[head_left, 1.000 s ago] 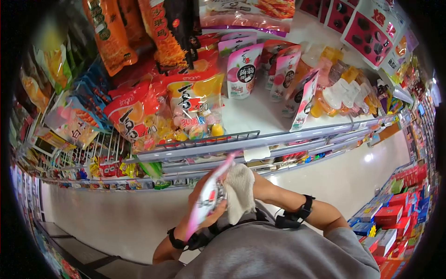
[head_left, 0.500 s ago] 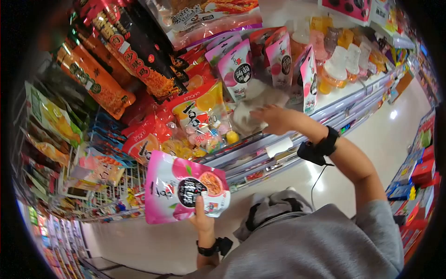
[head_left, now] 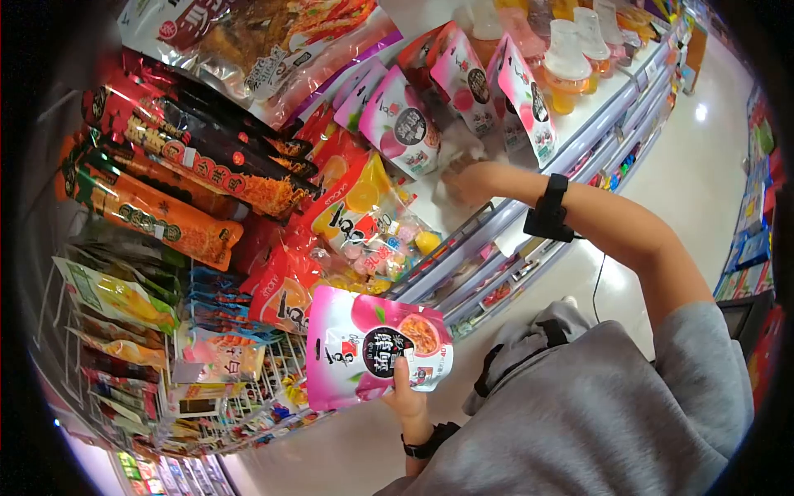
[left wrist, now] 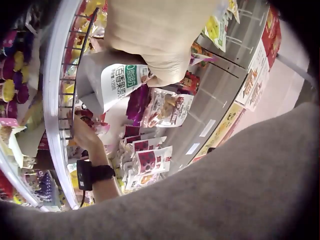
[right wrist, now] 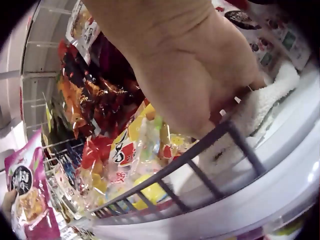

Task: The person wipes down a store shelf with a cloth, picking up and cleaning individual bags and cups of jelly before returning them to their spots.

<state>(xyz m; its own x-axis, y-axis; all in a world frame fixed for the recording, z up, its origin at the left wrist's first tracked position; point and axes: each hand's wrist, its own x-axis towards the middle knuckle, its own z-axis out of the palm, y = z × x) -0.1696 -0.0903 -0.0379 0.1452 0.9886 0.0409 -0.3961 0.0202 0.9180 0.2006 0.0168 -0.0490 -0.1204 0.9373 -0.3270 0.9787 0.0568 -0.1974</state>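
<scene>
My left hand (head_left: 407, 403) holds a pink-and-white snack pouch (head_left: 343, 376) by its lower end, thumb across the printed front. In the left wrist view the grey bottom of the pouch (left wrist: 92, 75) shows below that hand. At the shelf's front my right hand (head_left: 475, 183) grips a white cloth (right wrist: 272, 100) against the white shelf board (head_left: 442, 215), just behind the wire rail (right wrist: 192, 172). Most of its fingers are hidden. Similar upright pouches (head_left: 405, 124) stand right behind the cloth.
Red-and-yellow candy bags (head_left: 364, 215) lie left of the right hand. Beyond them are black and orange snack packs (head_left: 178, 219) and a wire rack (head_left: 277, 372). Clear-capped jelly cups (head_left: 571, 66) stand at the shelf's right. Several boxes (head_left: 748, 248) line the far right.
The hands have parted from in front of my body. The left turned the pouch face up and carried it left; the right took the cloth onto the shelf. The head view has turned.
</scene>
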